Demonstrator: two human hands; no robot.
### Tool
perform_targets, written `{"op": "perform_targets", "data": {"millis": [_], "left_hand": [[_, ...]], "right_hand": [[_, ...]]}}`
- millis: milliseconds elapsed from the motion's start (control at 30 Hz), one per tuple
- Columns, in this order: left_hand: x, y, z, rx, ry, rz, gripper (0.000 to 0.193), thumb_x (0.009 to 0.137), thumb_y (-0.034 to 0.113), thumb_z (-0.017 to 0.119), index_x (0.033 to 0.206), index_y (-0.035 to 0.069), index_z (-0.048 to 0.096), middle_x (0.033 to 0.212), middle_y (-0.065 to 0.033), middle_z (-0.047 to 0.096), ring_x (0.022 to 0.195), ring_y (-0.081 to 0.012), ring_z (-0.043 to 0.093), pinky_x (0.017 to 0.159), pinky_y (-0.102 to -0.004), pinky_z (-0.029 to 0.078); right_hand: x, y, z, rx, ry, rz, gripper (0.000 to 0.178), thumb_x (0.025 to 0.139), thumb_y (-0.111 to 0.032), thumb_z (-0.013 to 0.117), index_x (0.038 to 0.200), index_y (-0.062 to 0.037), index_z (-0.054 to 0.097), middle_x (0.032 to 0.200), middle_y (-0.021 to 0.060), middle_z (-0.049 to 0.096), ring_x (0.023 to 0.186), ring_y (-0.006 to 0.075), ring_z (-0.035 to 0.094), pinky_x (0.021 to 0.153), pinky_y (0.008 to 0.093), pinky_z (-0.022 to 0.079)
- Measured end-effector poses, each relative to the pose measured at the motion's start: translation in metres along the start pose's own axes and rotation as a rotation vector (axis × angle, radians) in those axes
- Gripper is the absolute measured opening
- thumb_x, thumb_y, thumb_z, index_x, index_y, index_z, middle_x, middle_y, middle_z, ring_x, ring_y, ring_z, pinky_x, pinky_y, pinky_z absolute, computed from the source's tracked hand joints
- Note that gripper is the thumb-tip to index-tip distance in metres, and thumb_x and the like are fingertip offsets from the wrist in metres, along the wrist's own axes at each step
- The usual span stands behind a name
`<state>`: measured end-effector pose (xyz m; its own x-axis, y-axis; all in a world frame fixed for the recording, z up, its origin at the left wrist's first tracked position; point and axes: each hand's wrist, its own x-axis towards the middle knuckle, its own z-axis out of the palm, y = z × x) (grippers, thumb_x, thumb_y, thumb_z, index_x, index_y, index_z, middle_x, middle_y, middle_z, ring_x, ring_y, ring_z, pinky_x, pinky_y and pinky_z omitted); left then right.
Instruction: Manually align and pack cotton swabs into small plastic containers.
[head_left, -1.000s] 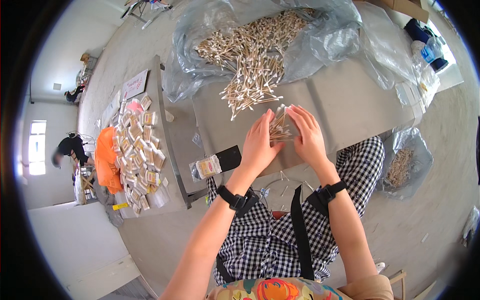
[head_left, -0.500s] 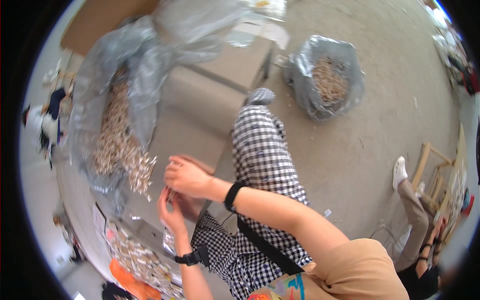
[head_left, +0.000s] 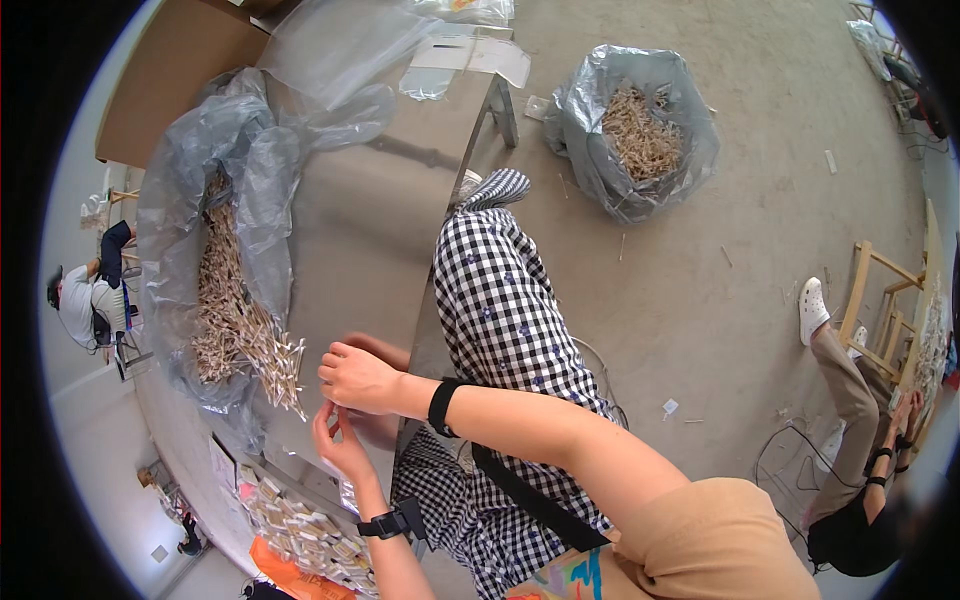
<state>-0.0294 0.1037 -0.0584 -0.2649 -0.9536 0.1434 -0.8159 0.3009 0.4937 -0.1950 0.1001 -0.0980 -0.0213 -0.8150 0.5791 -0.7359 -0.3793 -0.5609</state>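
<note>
My right hand (head_left: 362,380) is closed, its fingers curled down over the shiny metal table (head_left: 365,240). Just below it, my left hand (head_left: 345,447) is closed too, thumb and fingertips drawn together and nearly meeting the right hand. Whatever lies between the fingers is hidden or too small to make out. To the left of both hands, a heap of cotton swabs (head_left: 235,315) with thin wooden sticks spills from a grey plastic bag (head_left: 268,185). The nearest swabs end a short way from my right fingertips.
On the floor, a bin lined with grey plastic (head_left: 690,170) holds more swabs. Many small packs (head_left: 310,530) lie at the lower left, beside an orange bag (head_left: 285,575). A cardboard box (head_left: 180,80) stands far left. Another person (head_left: 860,520) sits at right near a wooden stool (head_left: 875,300).
The view has shifted slightly, and the bin and bag appear a little higher and further left. My hands stay close together, with the right hand still above the left.
</note>
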Motion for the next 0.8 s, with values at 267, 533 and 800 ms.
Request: {"op": "perform_targets", "data": {"millis": [267,533,800], "left_hand": [[0.005,0.018,0.001,0.132,-0.016,0.122,0.04,0.089,0.009,0.068,0.127,-0.001,0.059,0.129,-0.0163,0.061,0.12,-0.0333,0.058,0.101,-0.0435,0.046],[0.017,0.044,0.033,0.207,-0.03,0.284,0.061,0.092,0.006,0.056,0.149,0.0,0.036,0.155,-0.0193,0.037,0.144,-0.0368,0.033,0.118,-0.0483,0.027],[0.027,0.117,0.072,0.147,-0.28,0.544,0.069,0.093,0.02,0.06,0.152,0.002,0.031,0.158,-0.0178,0.032,0.149,-0.0361,0.026,0.121,-0.0523,0.019]], "right_hand": [[-0.001,0.003,-0.006,-0.035,-0.077,0.056,0.012,0.074,-0.021,0.068,0.081,-0.0117,0.073,0.087,0.0011,0.063,0.094,0.0206,0.058,0.09,0.0333,0.042],[0.024,0.046,-0.168,0.5,0.434,0.289,0.045,0.082,-0.002,0.069,0.126,-0.0036,0.058,0.125,0.0126,0.061,0.114,0.027,0.06,0.095,0.0383,0.05],[-0.209,0.237,-0.283,0.369,0.547,1.236,0.026,0.089,-0.009,0.064,0.113,0.0008,0.068,0.107,0.0083,0.071,0.099,0.0148,0.065,0.089,0.0285,0.05]]}}
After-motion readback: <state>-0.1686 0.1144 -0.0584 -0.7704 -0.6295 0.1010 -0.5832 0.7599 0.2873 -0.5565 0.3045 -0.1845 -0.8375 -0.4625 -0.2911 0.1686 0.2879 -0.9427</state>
